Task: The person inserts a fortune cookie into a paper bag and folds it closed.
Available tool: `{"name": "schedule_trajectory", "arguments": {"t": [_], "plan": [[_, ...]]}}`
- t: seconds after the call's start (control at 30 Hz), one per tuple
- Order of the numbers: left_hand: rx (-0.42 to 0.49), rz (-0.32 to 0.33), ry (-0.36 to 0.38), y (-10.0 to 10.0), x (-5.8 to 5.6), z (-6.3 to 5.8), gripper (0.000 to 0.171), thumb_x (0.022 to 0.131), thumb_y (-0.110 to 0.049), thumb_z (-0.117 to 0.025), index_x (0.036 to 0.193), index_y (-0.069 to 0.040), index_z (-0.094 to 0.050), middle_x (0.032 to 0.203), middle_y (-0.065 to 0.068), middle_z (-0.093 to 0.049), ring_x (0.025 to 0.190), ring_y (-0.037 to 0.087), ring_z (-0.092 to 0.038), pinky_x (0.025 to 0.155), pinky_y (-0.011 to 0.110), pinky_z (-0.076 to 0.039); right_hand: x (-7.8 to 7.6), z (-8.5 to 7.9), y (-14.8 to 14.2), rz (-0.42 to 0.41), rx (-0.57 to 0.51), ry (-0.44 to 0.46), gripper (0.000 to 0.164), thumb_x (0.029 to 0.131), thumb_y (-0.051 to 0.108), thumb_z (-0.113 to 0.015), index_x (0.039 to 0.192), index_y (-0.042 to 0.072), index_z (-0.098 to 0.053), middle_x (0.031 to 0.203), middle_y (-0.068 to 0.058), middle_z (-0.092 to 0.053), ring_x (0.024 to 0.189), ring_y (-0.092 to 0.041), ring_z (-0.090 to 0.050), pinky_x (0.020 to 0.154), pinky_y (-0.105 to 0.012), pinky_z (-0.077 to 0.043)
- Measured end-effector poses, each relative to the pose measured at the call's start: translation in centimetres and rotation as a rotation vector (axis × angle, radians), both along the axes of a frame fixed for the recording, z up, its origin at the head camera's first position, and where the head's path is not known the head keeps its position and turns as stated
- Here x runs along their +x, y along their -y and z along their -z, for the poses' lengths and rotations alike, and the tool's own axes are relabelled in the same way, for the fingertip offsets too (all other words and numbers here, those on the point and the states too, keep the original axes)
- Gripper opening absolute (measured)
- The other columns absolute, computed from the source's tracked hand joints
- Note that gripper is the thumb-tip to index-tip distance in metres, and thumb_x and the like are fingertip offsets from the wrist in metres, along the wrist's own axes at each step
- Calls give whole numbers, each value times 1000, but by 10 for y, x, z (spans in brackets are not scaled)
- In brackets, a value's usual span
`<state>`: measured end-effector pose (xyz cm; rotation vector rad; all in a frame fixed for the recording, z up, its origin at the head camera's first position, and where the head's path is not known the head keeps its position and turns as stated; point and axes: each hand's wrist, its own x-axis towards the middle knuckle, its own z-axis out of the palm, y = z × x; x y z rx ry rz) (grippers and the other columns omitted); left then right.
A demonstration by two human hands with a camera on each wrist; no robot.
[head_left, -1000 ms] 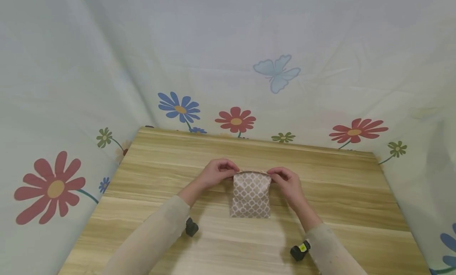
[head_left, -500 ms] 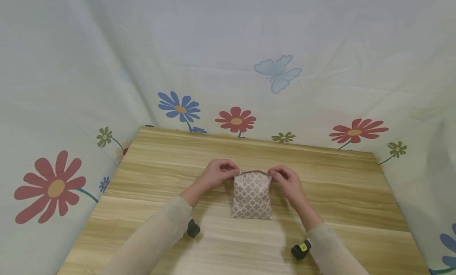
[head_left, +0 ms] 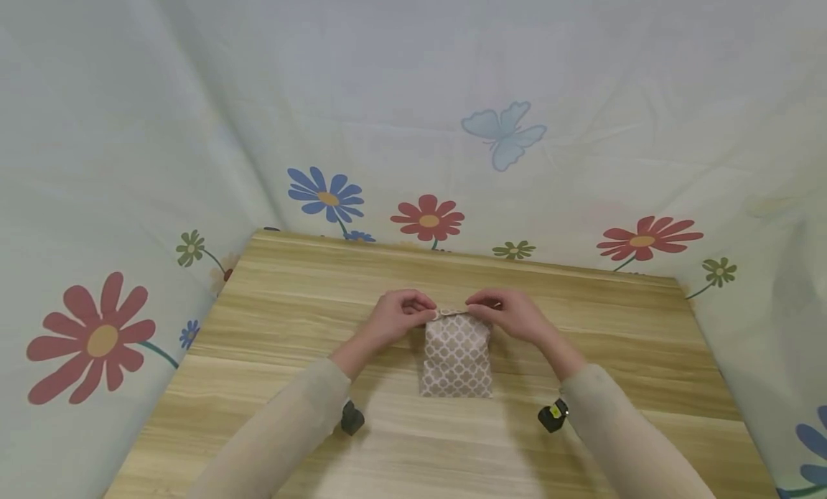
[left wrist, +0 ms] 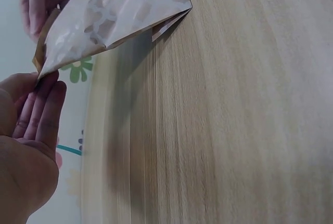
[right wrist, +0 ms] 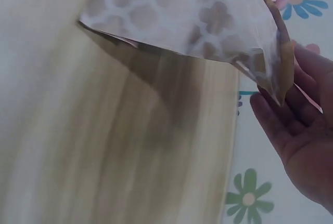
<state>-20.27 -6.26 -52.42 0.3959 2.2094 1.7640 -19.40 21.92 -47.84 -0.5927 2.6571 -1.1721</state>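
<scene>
A tan paper bag (head_left: 457, 357) with a white lattice pattern lies on the wooden table, its top edge raised toward the far side. My left hand (head_left: 395, 316) pinches the left corner of that top edge between thumb and fingers. At the right part of the edge, my right hand (head_left: 510, 314) holds the paper between thumb and fingers. The left wrist view shows the bag (left wrist: 119, 16) tilted, with a folded side at its base. A brown folded strip (right wrist: 285, 60) runs along the mouth in the right wrist view. What the bag contains is hidden.
The wooden table (head_left: 291, 283) reaches back to a pale cloth backdrop (head_left: 362, 90) printed with flowers and a butterfly. A black wrist camera (head_left: 352, 418) hangs below the left sleeve, another black wrist camera (head_left: 553, 416) beside the right sleeve.
My right hand has moved inward from the bag's right corner along the top edge, closer to my left hand. The left hand and the bag have barely moved.
</scene>
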Motion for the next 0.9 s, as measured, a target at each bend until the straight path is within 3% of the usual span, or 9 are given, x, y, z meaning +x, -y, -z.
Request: {"name": "schedule_trajectory", "arguments": {"t": [0.13,0.37,0.7,0.9], "plan": [[13,3,-9,-1,1,1,12,97,-12,-80,107,-5,-78,98,6,-77,88,21,-74,78,28,-62,-11,-4,6,-96,47,44,25,106,27,-70,122,10,-80,118,-3,-79,109,-22,-72,95,-45,-59],[6,-5,-22,0,2,1,10,97,-13,-80,106,-8,-79,99,4,-77,88,17,-74,79,29,-62,-18,0,17,-158,40,59,16,102,22,-75,111,12,-82,108,0,-79,99,-16,-71,88,-35,-58],[-3,0,-27,-2,5,-3,10,98,-13,-79,107,-8,-79,99,5,-77,88,18,-74,79,29,-62,-18,0,33,-175,37,77,10,102,24,-76,102,15,-81,97,5,-77,89,-12,-67,81,-32,-56],[-112,42,-92,-5,4,-7,9,99,-16,-78,105,-9,-80,95,0,-76,85,15,-71,79,28,-60,-15,0,37,-166,32,39,9,101,20,-76,94,16,-78,88,6,-73,79,-12,-63,72,-30,-53]]}}
